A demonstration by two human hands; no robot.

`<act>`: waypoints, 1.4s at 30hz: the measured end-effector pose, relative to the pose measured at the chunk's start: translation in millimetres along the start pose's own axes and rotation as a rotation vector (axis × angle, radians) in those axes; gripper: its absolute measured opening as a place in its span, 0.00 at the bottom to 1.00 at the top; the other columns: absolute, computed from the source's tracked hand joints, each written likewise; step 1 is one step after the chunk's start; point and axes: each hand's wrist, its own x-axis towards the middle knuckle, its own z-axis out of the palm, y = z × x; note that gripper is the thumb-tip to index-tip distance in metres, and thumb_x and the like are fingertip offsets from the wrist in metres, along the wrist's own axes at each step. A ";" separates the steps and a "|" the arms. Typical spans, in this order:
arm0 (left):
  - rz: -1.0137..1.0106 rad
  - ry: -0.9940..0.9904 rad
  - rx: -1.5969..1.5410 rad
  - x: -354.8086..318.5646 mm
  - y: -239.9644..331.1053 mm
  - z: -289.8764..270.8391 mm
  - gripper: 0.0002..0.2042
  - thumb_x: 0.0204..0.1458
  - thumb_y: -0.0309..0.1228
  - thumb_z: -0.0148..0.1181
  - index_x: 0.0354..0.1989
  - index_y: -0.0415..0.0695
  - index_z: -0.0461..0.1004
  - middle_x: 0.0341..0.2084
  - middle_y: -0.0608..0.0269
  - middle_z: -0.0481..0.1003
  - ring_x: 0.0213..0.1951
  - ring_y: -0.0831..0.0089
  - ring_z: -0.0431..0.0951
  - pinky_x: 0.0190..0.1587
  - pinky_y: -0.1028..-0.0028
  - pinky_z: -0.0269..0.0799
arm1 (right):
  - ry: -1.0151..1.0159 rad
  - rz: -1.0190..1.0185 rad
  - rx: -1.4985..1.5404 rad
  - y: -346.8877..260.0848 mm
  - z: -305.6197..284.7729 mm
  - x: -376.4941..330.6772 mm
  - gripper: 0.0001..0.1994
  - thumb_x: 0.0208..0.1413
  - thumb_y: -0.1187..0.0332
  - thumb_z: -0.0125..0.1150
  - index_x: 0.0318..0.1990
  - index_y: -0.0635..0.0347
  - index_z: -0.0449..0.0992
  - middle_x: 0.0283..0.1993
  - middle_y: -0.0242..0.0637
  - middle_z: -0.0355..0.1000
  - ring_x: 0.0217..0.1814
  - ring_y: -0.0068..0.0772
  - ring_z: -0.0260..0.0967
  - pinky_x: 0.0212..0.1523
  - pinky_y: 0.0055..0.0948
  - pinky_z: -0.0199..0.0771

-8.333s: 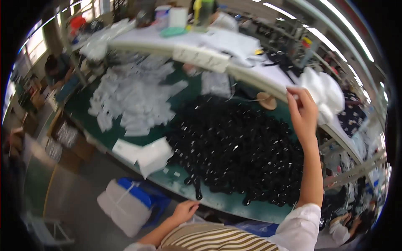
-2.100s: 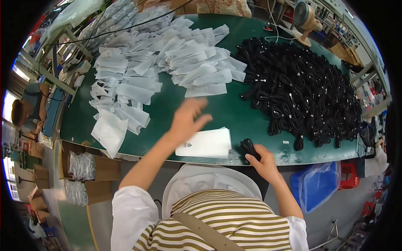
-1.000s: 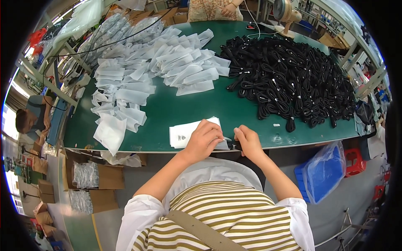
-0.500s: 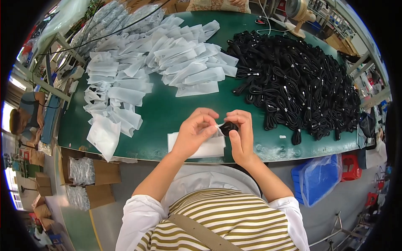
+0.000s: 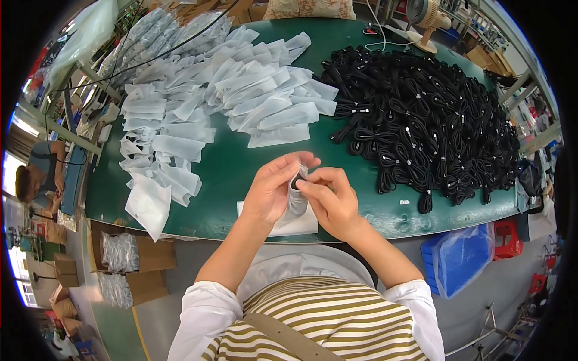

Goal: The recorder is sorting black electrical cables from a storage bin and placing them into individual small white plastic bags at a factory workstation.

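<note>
In front of me, my left hand (image 5: 269, 191) is closed around a small frosted plastic bag (image 5: 297, 203), held upright by its mouth. A bundled black cable (image 5: 297, 182) is partly inside the bag, its dark end showing at the opening. The fingers of my right hand (image 5: 335, 203) are closed on that end. Beneath my hands, a flat white bag or stack of bags (image 5: 301, 225) lies at the table's near edge. Frosted bags (image 5: 265, 96) are heaped beyond my left hand. To the right spreads a large pile of coiled black cables (image 5: 421, 126).
The green table (image 5: 241, 174) has a curved near edge. A beige fan (image 5: 426, 24) stands at the far right. Below the table are a blue bin (image 5: 454, 259) with a plastic liner, a red stool (image 5: 507, 239) and open cartons (image 5: 147, 259). Another person (image 5: 42, 174) sits at far left.
The black cable has gone from between my right fingers into the bag's mouth. My right hand has moved left, closer to my left hand, and the bag now stands upright.
</note>
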 end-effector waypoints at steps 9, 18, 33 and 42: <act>0.059 0.038 0.005 9.2 27.0 2.5 0.11 0.59 0.32 0.55 0.43 0.35 0.72 0.43 0.57 0.76 0.43 0.72 0.74 0.47 0.70 0.70 | 0.054 0.622 0.617 21.5 -12.8 29.3 0.08 0.57 0.75 0.57 0.44 0.61 0.73 0.33 0.39 0.69 0.30 0.33 0.71 0.28 0.25 0.71; 0.706 0.173 1.458 35.5 -4.4 -23.3 0.11 0.50 0.28 0.62 0.39 0.38 0.70 0.35 0.54 0.72 0.37 0.56 0.73 0.42 0.67 0.70 | -0.437 0.273 -0.900 141.5 -19.1 4.5 0.12 0.51 0.63 0.66 0.38 0.57 0.73 0.31 0.42 0.70 0.27 0.43 0.72 0.26 0.37 0.73; 0.393 -0.026 1.303 -46.9 -69.7 -36.4 0.05 0.47 0.20 0.63 0.31 0.38 0.73 0.29 0.58 0.73 0.32 0.67 0.74 0.33 0.73 0.72 | 0.010 0.693 0.079 31.8 -63.1 -19.7 0.12 0.50 0.78 0.54 0.43 0.64 0.66 0.33 0.44 0.69 0.27 0.38 0.69 0.31 0.29 0.68; 0.237 0.144 1.038 -51.4 -70.4 -36.8 0.02 0.51 0.19 0.60 0.31 0.37 0.73 0.27 0.62 0.76 0.29 0.76 0.73 0.35 0.77 0.70 | -0.431 0.332 -0.212 -10.2 -66.9 -81.8 0.21 0.43 0.80 0.56 0.49 0.63 0.68 0.34 0.42 0.69 0.29 0.41 0.68 0.30 0.35 0.69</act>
